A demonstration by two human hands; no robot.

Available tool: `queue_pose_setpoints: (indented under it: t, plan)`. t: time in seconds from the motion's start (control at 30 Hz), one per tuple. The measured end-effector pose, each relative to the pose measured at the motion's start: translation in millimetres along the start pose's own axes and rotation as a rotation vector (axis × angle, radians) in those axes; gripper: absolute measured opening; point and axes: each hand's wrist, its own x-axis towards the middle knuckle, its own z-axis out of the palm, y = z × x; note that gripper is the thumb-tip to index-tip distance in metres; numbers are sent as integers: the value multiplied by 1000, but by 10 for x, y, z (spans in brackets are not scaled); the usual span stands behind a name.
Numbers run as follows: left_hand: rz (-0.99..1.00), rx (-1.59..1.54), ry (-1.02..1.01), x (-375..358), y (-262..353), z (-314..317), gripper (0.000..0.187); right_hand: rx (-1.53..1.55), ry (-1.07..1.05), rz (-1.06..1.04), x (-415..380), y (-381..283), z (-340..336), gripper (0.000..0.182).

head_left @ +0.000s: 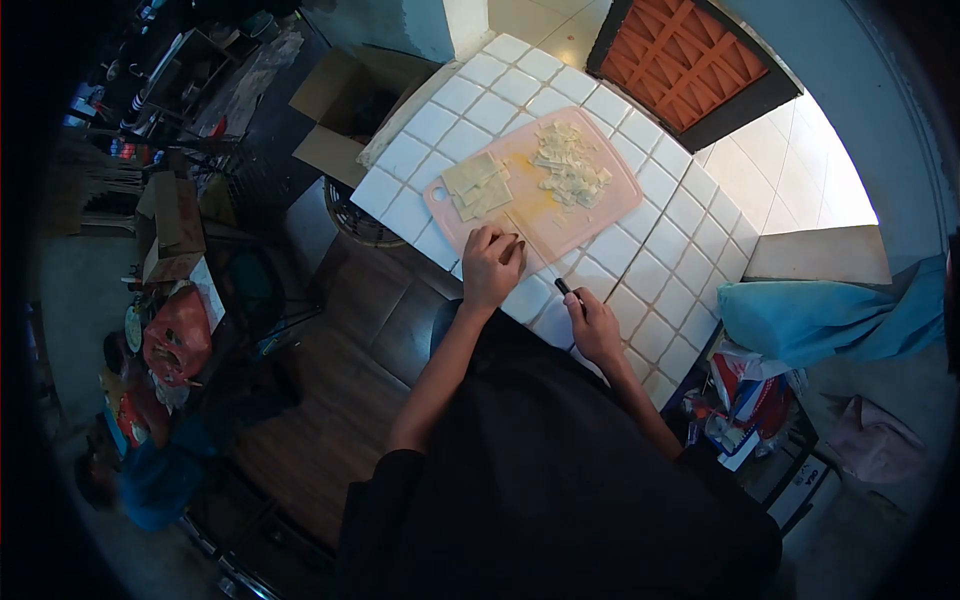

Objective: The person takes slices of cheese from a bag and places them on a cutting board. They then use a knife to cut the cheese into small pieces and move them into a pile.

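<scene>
A pink cutting board point(590, 232) lies on the white tiled counter. My right hand point(597, 328) is closed around the dark handle of a knife point(562, 286), whose blade points up and left over the board's near edge. At that same edge my left hand point(492, 268) rests with curled fingers, close to the blade. What lies under its fingertips is hidden. Just above it are several flat, pale yellow sheets of food point(478, 187), overlapping in a stack. Towards the board's far right side sits a loose heap of small cut pale pieces point(570, 168). A yellowish smear marks the board between them.
White tiles point(655, 290) extend around the board. Open cardboard boxes point(335, 150) stand beyond the counter's left edge. To the right hang a teal cloth point(800, 320) and some packets point(745, 405). A person in blue point(165, 475) is at the lower left, beside a cluttered table.
</scene>
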Motion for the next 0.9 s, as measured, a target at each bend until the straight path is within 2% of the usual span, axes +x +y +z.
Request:
queue_pose_setpoints:
  t: [0.03,0.13,0.43,0.67,0.9]
  plan:
    - [-5,-3,7,0,-7,10,15,-11,-46,34,-10,-26,-13,34]
    - [-18,-9,6,-14,-18,20,13,-75,9,-43,-25,31,50,34]
    - [4,-13,31,-14,-21,27,12,-262,-38,-43,67,-191,56,34]
    - [-10,-8,33,-30,-14,25,13,-246,-88,10,-112,-95,-65,35]
    - [-3,0,26,-86,-45,-3,23,-209,29,-50,4,-47,13,36]
